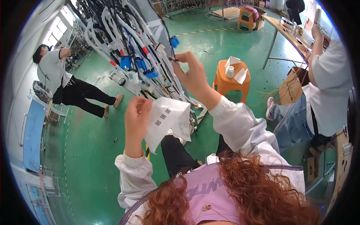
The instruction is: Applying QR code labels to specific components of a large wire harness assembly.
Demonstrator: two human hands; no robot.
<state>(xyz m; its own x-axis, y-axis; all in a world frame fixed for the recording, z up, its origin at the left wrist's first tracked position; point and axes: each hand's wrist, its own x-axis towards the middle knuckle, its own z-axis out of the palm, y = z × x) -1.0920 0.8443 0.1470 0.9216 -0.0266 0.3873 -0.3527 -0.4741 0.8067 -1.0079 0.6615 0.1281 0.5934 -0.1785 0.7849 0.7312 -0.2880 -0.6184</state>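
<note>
My left hand [137,118] is closed on the edge of a white label sheet [176,122] that carries several small black square codes. The sheet hangs in front of my knees, slightly curled. Higher up, my right hand [193,75] pinches at a thin dark cable [173,59] on the right side of a hanging wire harness [123,41]. Its fingertips partly hide the spot they grip. The harness is a thick bundle of white, grey and black wires with red tape bands. Blue connectors [140,63] dangle from it, one of them [174,42] just above my right fingertips.
An orange stool [231,84] right of the harness bears a white roll [230,72] and pieces of white sheet. One person [60,75] stands at the left; another [326,86] sits by a wooden workbench [287,35] at the right. A blue board [33,137] is far left.
</note>
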